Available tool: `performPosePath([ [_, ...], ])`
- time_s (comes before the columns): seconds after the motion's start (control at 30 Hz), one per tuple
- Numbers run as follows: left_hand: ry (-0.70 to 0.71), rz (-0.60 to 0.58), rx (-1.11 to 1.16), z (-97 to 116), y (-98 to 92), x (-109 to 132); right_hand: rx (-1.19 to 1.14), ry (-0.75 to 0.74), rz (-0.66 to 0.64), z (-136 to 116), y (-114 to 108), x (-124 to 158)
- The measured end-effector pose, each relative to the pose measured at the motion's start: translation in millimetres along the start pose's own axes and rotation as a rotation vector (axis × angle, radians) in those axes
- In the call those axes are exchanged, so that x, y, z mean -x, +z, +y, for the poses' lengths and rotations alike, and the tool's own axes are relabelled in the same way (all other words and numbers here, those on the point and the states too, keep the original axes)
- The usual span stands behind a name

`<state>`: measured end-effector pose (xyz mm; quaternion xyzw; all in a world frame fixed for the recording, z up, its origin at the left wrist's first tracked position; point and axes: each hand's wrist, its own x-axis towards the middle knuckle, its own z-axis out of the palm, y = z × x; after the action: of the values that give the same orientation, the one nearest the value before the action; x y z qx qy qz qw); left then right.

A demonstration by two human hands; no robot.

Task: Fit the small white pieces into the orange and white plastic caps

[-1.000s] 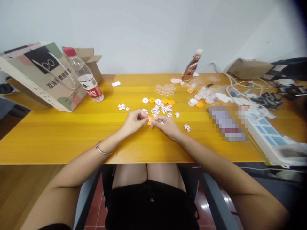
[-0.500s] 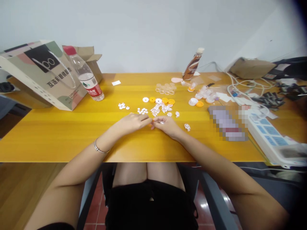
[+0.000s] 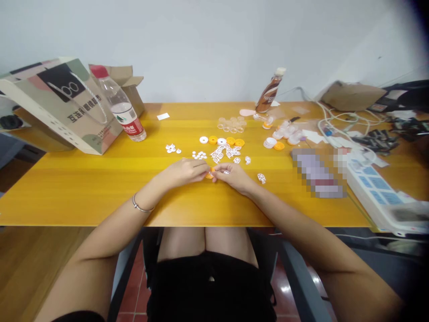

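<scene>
A small orange round plastic piece (image 3: 210,174) sits between my two hands, low over the table. My left hand (image 3: 188,171) has its fingers closed on the left side of this piece. My right hand (image 3: 232,176) pinches at its right side; whether a tiny part is also in those fingertips I cannot make out. One small white part (image 3: 227,172) shows by the right fingers. Just beyond lie white lattice-like pieces (image 3: 218,154), small white round pieces (image 3: 200,155), and a row of white and orange round lids (image 3: 212,140).
Clear plastic caps (image 3: 232,124) lie farther back. White bits (image 3: 170,148) are to the left. A water bottle (image 3: 125,117) and paper bag (image 3: 72,107) stand at left, a brown drink bottle (image 3: 269,93) at back. A power strip (image 3: 375,188) and cables (image 3: 330,118) occupy the right.
My fingers have parted a little at the tips, and more of the orange piece shows between them. My left fingers have shifted slightly left.
</scene>
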<state>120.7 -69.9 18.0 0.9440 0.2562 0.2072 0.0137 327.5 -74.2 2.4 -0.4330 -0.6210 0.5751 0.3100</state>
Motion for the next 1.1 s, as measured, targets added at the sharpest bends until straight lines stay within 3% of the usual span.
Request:
performPosePath([
  [0.13, 0.100, 0.041, 0.043, -5.7, -3.6, 0.6, -0.088, 0.022, -0.004, 3.6, -2.2, -1.7],
  [0.37, 0.119, 0.038, 0.066, -1.2, -7.0, -1.7, -0.175, 0.004, 0.008, 8.6, -3.8, -5.0],
  [0.57, -0.015, 0.026, 0.242, -1.9, -10.8, 0.9, -0.207, 0.019, 0.028, 9.3, -2.7, -5.7],
  [0.7, -0.175, 0.041, 0.290, -11.4, -21.1, 9.5, -0.166, 0.048, 0.059, 9.4, -3.6, -7.7],
  [0.8, -0.274, -0.058, 0.169, -16.6, -25.2, 14.7, -0.165, 0.053, 0.072, 9.4, -4.1, -9.3],
  [0.93, -0.281, -0.224, 0.131, -19.7, -20.8, 16.6, -0.174, 0.039, 0.091, 7.5, -3.3, -9.5],
  [1.1, -0.342, -0.200, 0.265, -27.3, -16.7, 19.7, -0.192, 0.033, 0.099, 5.0, -3.4, -7.3],
])
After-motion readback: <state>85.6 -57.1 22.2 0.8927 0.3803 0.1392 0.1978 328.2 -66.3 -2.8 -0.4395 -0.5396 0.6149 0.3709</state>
